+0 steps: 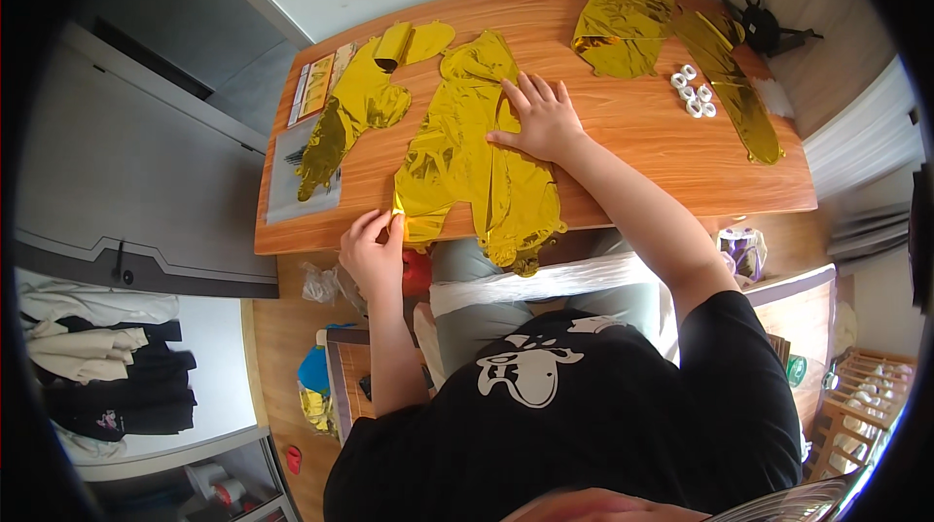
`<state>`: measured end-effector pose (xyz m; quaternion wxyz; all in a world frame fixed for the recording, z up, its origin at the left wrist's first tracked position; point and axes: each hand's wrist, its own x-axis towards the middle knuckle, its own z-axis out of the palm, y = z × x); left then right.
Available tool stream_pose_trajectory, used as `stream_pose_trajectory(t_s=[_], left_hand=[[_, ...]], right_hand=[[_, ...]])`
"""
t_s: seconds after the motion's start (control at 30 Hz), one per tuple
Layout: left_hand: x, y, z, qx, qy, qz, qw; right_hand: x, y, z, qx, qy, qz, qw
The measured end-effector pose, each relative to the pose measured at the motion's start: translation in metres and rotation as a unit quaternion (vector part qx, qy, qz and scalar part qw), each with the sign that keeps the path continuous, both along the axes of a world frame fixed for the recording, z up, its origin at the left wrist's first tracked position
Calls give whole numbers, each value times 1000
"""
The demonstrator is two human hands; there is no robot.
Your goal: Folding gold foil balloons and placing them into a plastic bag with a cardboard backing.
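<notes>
At the far left a heap of dark and pale clothes [92, 357] lies on a shelf beside a grey cabinet [126, 172]. The wooden desk [662, 147] begins to the right of it. On its left end a clear plastic sleeve [284, 193] and a printed card [313, 89] lie flat, and a deflated gold foil balloon [352, 108] rests partly on top of them, with a small folded gold piece [393, 43] at its upper end.

The left hand [373, 252] is at the near edge of the desk, its fingers closed in a pinch on the lower left corner of the large gold foil balloon [457, 157]. That balloon lies flat in the middle of the desk, and its lower end hangs over the near edge above the person's lap. The right hand [543, 121] lies on the balloon's upper right part, palm down with the fingers spread wide, pressing the foil flat.

Further right, a crumpled gold foil sheet [623, 31] sits near the far edge. Just beside it a cluster of small white rings [694, 94] lies on the wood, touching a long gold foil strip [735, 84] that runs toward the right end. A black tool [764, 28] with cables sits at the far right corner.
</notes>
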<state>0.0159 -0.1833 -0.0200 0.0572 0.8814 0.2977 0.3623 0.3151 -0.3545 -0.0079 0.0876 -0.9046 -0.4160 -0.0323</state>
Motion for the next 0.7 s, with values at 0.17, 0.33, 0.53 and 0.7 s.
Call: stream_pose_trajectory(t_s=[0.17, 0.33, 0.53, 0.7], left_hand=[[26, -5, 3, -373, -231, -94, 894], [69, -41, 45, -347, -281, -262, 856], [131, -86, 52, -388, 16, -436, 812], [149, -46, 33, -544, -9, -522, 657]], right_hand=[[1, 0, 3, -7, 4, -2, 1000], [2, 0, -2, 15, 14, -4, 1000], [34, 1, -32, -29, -32, -5, 999], [18, 9, -29, -14, -25, -3, 1000]])
